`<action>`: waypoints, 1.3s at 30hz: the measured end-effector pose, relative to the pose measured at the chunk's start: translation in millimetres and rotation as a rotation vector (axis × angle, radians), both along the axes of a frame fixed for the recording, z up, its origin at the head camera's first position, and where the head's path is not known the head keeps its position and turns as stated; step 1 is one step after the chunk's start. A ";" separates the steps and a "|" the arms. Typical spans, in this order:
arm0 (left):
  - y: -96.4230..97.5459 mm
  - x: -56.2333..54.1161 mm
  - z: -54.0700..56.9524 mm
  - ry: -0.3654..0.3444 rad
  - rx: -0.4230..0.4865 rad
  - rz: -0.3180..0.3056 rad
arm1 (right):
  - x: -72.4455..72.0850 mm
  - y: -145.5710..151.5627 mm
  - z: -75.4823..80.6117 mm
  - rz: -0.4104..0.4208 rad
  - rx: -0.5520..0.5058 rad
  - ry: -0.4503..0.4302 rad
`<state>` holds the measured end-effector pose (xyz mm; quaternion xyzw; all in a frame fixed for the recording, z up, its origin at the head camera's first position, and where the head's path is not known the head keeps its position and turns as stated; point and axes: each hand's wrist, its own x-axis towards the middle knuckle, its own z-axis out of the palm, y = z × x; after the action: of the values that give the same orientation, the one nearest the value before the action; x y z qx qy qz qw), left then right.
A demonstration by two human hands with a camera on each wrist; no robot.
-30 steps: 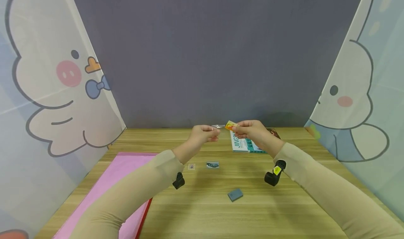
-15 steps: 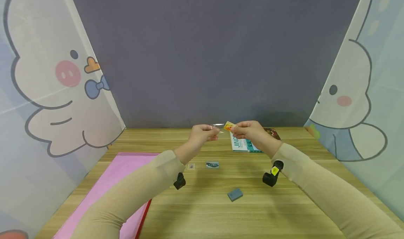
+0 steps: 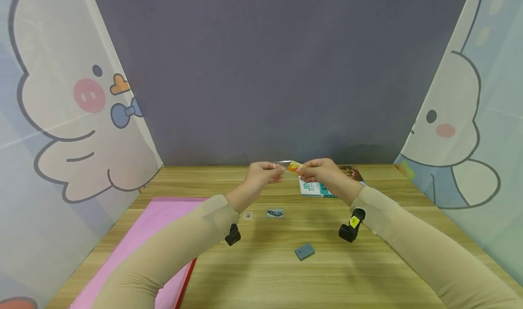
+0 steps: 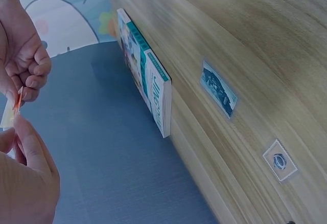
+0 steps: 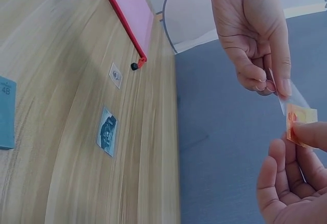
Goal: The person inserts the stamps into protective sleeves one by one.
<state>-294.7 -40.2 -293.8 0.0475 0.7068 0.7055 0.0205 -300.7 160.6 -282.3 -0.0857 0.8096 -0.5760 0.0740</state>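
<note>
Both hands are raised over the far side of the table, close together. My left hand [image 3: 260, 177] pinches a small clear plastic sleeve [image 5: 298, 95] between thumb and fingers. Between the thumb and fingers of my right hand [image 3: 327, 173] is a small yellow-and-orange stamp [image 5: 302, 114], with a red figure printed on it. In the right wrist view the stamp's edge lies right at the near end of the sleeve and overlaps it. From the left wrist the stamp shows nearly edge-on, partly hidden by fingers.
On the table lie a dark blue picture stamp [image 3: 275, 213], a smaller white-bordered stamp [image 3: 248, 215] and a blue-grey eraser marked 4B [image 3: 304, 252]. A book [image 3: 312, 188] lies behind the right hand. A pink folder with red edging [image 3: 171, 209] lies at left, under the left forearm.
My right hand has moved slightly left, bringing the stamp up to the clear sleeve and narrowing the gap. The left hand stays almost still.
</note>
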 end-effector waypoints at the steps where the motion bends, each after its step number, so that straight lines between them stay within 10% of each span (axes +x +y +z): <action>1: 0.2 0.0 -0.2 0.001 0.000 -0.001 | -0.2 -0.1 -0.5 -0.001 0.003 -0.003; 39: 1.9 3.2 0.7 0.022 -0.055 -0.018 | -4.9 9.9 5.2 0.142 0.103 -0.022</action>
<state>-291.5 -38.3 -293.1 0.0611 0.7256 0.6851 0.0201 -305.5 170.4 -277.1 -0.1324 0.8292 -0.5277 0.1280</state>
